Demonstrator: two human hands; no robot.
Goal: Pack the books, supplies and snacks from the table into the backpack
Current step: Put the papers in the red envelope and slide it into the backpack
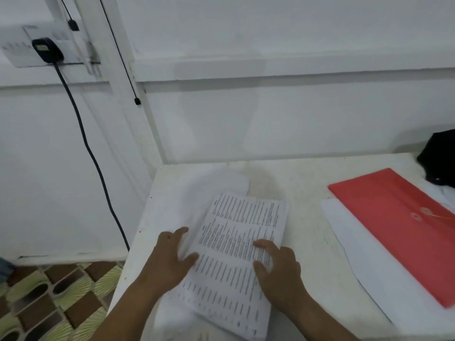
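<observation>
White wall across the top of the frame, black plug (46, 49) at upper left with its cable (85, 143) trailing down toward the patterned floor tiles (56, 299) at lower left. Pale worktop (305, 242) filling the lower centre and right. Left hand (170, 257) down on the left edge of a printed paper stack (236, 254), fingers (181, 231) spread fairly wide, thumb lying on the top sheet, loose blurred sheets fanned out just beyond. Right hand (280, 267) pressing the stack's right side, fingers gently bent, gripping nothing outright. Further right, well apart from the stack, red folder (394, 222) lying flat over a white sheet (364, 267). Dark backpack (438, 158) at the right edge, only partly in view.
</observation>
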